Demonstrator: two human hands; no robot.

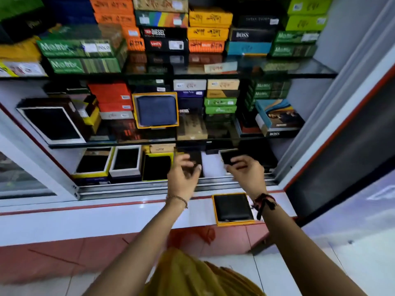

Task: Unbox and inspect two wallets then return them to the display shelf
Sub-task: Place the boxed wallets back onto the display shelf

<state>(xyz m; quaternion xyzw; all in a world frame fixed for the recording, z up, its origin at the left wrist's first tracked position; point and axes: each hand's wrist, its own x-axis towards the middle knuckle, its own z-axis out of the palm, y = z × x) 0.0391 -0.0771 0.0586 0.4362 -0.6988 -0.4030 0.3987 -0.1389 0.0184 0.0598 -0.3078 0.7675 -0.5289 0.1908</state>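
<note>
My left hand (183, 174) reaches into the bottom shelf of the display cabinet, its fingers curled over the near end of a dark wallet box (195, 159). My right hand (246, 173) hovers at the front edge of a black wallet in a pale box (229, 155), fingers bent. Motion blur hides whether that hand grips anything. A black wallet in a yellow-rimmed box (233, 208) lies on the white ledge (128, 216) in front of the cabinet, under my right wrist.
Open wallet boxes (126, 161) line the bottom shelf on the left. A blue wallet in a yellow box (156, 110) stands on the middle glass shelf (128, 144). Stacked coloured boxes fill the upper shelves. The sliding-door track (128, 189) runs along the front, and a frame stands at right.
</note>
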